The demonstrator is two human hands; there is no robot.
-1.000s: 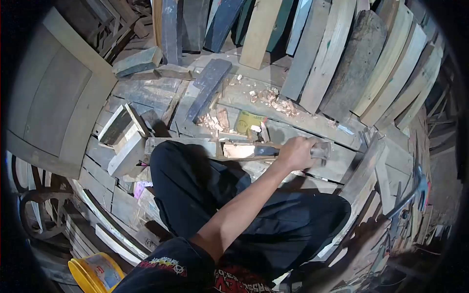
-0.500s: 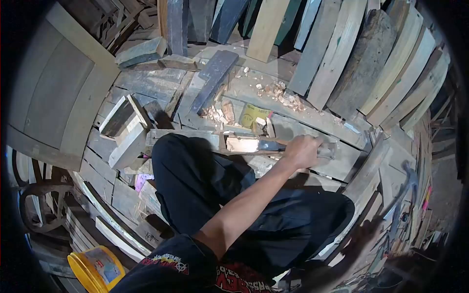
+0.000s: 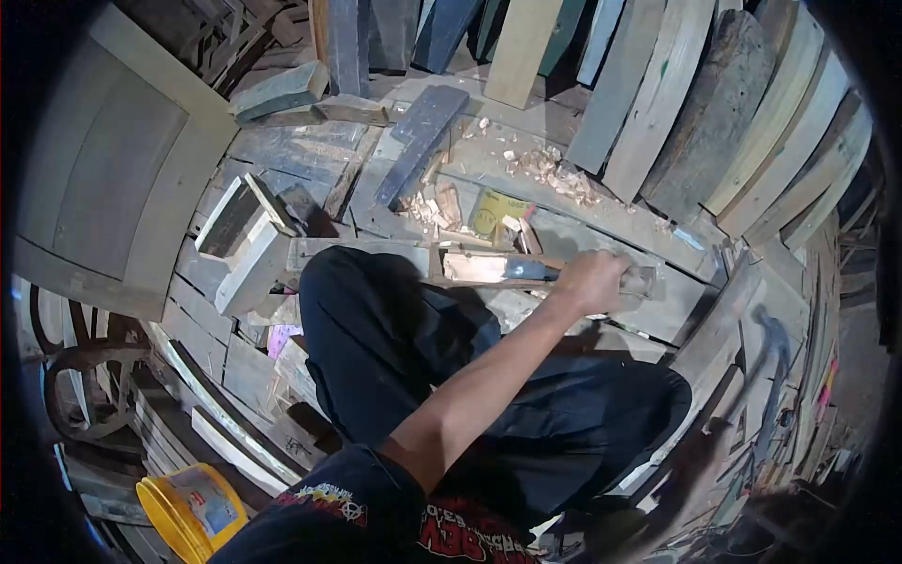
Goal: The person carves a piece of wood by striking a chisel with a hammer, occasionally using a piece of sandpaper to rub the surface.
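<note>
My left hand (image 3: pixel 590 280) is closed around the handle of a chisel (image 3: pixel 526 271). The chisel lies along a wooden beam (image 3: pixel 362 252), and its blade rests in a pale, freshly cut notch (image 3: pixel 474 267). My black-trousered knees are bent just behind the beam. At the lower right, my right hand (image 3: pixel 700 456) is a dark blur in shadow. It grips the handle of a hammer (image 3: pixel 772 331), which is held up to the right of the chisel and is also blurred.
Wood chips (image 3: pixel 554 174) lie scattered past the beam beside a yellow scrap (image 3: pixel 496 211). Planks (image 3: pixel 658 94) lean against the back and right. A box-like wooden block (image 3: pixel 246 240) sits on the left, a yellow bucket (image 3: pixel 188 512) at bottom left, and wheels (image 3: pixel 80 385) at far left.
The hammer has shifted a little to the left and up, growing blurrier. My left hand stays on the chisel at the notch. The view has tilted slightly.
</note>
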